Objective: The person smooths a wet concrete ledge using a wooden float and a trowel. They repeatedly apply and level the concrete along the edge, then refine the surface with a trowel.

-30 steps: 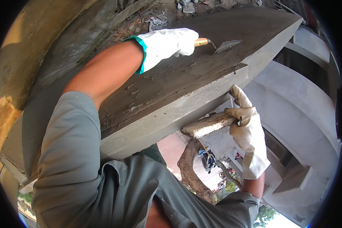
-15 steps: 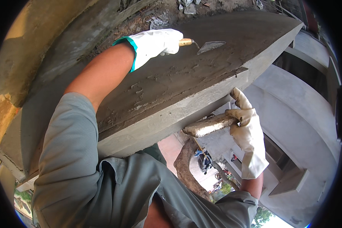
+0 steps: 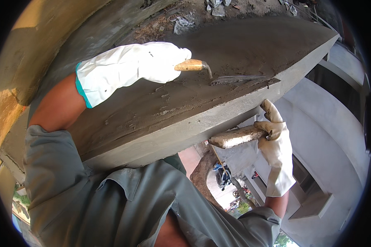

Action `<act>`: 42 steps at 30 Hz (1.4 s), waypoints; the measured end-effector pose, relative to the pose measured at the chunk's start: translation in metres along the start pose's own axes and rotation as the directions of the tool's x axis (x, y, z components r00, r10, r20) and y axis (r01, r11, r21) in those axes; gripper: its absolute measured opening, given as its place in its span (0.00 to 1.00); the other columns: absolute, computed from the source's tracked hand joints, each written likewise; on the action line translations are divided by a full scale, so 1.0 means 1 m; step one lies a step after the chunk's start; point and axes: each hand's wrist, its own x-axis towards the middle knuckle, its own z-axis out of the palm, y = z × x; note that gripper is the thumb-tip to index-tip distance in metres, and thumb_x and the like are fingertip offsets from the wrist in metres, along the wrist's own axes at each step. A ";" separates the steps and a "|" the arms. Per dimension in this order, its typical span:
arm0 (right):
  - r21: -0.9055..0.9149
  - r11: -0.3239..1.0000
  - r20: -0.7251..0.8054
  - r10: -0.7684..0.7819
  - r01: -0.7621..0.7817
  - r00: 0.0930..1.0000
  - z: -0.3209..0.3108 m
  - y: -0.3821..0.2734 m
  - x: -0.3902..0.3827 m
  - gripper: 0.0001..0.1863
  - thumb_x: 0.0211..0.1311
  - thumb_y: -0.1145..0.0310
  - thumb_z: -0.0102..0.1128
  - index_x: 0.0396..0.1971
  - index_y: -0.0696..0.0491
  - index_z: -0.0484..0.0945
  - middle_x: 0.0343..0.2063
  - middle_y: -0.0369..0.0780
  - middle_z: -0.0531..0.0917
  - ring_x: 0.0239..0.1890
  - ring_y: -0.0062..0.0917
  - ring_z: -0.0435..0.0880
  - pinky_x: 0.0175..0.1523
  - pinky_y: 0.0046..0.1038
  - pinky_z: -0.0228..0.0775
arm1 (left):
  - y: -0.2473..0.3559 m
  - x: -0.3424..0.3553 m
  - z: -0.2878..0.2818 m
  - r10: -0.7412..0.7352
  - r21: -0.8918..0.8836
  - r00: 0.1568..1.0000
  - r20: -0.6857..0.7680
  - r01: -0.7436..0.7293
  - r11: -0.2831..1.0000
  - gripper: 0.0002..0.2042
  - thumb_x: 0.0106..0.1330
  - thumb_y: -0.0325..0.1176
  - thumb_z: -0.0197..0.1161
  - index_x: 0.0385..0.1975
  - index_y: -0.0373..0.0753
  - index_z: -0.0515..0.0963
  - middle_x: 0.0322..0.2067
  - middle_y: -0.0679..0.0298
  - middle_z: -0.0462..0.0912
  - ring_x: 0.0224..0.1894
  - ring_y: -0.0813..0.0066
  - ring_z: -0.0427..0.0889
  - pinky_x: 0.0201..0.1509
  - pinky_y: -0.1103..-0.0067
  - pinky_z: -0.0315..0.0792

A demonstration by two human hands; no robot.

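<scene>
In a white glove with teal trim, my left hand [image 3: 160, 61] is closed round the wooden handle of a trowel [image 3: 190, 65], whose steel blade lies on the wet dark cement surface [image 3: 144, 115] close to its front edge. My right hand [image 3: 274, 131], in a soiled white glove, grips a flat, cement-crusted block [image 3: 233, 139] below the pale front face [image 3: 193, 127] of the ledge, with one finger raised to that face's underside. Cement ridges and marks show on the top surface.
A stained yellow-grey wall [image 3: 37, 45] rises at left, with rubble and crumpled plastic [image 3: 184, 24] along the back. Past the ledge, far below, are curved grey balconies [image 3: 325, 123], a tree trunk [image 3: 204, 177] and parked motorbikes [image 3: 222, 177].
My left hand has moved toward me and left, its forearm lower; the trowel blade has shifted down toward the front edge and appears flatter. My right hand keeps the block, slightly shifted right in view.
</scene>
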 end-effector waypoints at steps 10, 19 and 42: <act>0.044 0.999 -0.001 0.013 -0.013 1.000 0.001 0.001 0.001 0.28 0.43 0.96 0.56 0.47 0.65 0.90 0.74 0.51 0.75 0.76 0.43 0.74 0.77 0.33 0.66 | -0.064 0.001 0.022 -0.299 -0.764 0.911 0.283 0.403 0.504 0.08 0.81 0.41 0.59 0.46 0.44 0.77 0.22 0.70 0.76 0.21 0.77 0.77 0.22 0.76 0.68; 0.026 0.999 0.005 0.029 -0.029 1.000 0.001 0.000 0.000 0.29 0.43 0.96 0.54 0.46 0.65 0.90 0.74 0.51 0.75 0.77 0.44 0.73 0.77 0.35 0.68 | 0.041 0.000 0.015 -0.214 -0.886 0.973 -0.092 0.018 0.463 0.14 0.84 0.44 0.56 0.40 0.41 0.80 0.23 0.69 0.77 0.19 0.80 0.72 0.23 0.77 0.64; 0.049 0.999 -0.014 0.023 -0.022 1.000 0.000 -0.007 0.000 0.31 0.39 0.96 0.53 0.47 0.65 0.90 0.75 0.47 0.74 0.77 0.40 0.74 0.76 0.32 0.67 | 0.002 -0.046 0.007 -0.261 -0.196 0.961 0.093 0.275 0.941 0.11 0.76 0.40 0.60 0.42 0.37 0.79 0.24 0.54 0.81 0.27 0.52 0.81 0.33 0.60 0.74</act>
